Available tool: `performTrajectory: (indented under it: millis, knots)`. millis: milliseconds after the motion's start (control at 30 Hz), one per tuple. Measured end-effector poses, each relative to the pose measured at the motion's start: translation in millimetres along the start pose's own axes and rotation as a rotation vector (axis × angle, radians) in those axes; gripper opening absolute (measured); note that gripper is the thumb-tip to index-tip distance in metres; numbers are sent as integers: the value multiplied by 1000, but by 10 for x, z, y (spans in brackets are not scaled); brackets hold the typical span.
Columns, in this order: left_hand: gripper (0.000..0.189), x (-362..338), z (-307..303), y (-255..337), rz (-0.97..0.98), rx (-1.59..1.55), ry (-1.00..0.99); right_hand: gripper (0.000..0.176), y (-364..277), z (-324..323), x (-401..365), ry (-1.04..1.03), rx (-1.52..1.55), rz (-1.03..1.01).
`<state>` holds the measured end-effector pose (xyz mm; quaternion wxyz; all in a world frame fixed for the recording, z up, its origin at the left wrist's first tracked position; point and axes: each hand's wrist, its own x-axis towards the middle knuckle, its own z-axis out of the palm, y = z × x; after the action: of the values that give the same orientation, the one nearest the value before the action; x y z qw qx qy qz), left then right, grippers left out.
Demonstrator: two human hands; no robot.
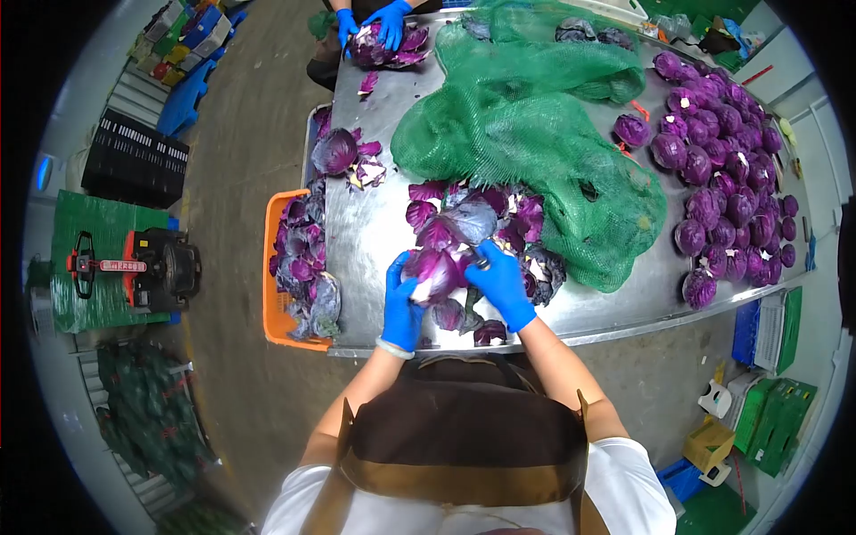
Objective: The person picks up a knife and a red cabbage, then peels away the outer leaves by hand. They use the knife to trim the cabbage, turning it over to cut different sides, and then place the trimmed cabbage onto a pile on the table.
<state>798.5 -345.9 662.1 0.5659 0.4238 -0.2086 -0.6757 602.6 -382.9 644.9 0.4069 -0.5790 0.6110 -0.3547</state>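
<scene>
Left hand (403, 305), gloved, clamped on the left side of a cabbage (432, 273), which is held above the near part of the worktop (361, 276). Right hand (502, 285), also gloved, its fingers drawn together against the cabbage's right side; whether they pinch a leaf or only steady the head cannot be told, nor can the small dark item at their tips be identified.

Handling, as judged from form: the head should be moderately heavy and firm at its core, stiff enough to bear a full palm on each side. The outer leaves, loose and curling, are likely crisp and brittle, apt to tear or slip away if they alone carry the weight. Waxy skin against a smooth glove may slide; a broad hold low around the dense body is the surer one, whereas a single leaf is best taken near its thick pale base.

Surroundings: just beyond both hands, a pile of loose leaves (473, 219); farther out and to the right, a crumpled green net (526, 147), soft and liable to snag. Well to the right of the right hand, heaped heads (727, 183); left of the left hand, an orange crate (270, 267) with leaves.
</scene>
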Motion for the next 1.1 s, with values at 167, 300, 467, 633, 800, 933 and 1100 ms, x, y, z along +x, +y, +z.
performTrajectory:
  millis: [167, 300, 467, 633, 800, 933, 1100]
  knots:
    - [64, 18, -129, 246, -364, -484, -266, 40, 486, -334, 210, -6, -256, 95]
    - [68, 79, -145, 172, -174, -148, -243, 47, -321, -247, -93, -35, 112, -173]
    - [67, 183, -151, 236, -108, 53, -349, 32, -565, -103, -189, -50, 88, -271]
    - [65, 131, -261, 201, -151, 3, -284, 25, -355, -157, -141, -174, 91, -261]
    - [64, 106, -162, 220, -171, -52, -220, 26, -540, -142, -273, -85, 8, -384]
    - [63, 154, -271, 237, -245, -48, -246, 21, -394, -102, -193, -171, -45, -369]
    - [58, 198, -375, 175, -255, -106, -173, 22, -619, -156, -189, -122, -67, -413]
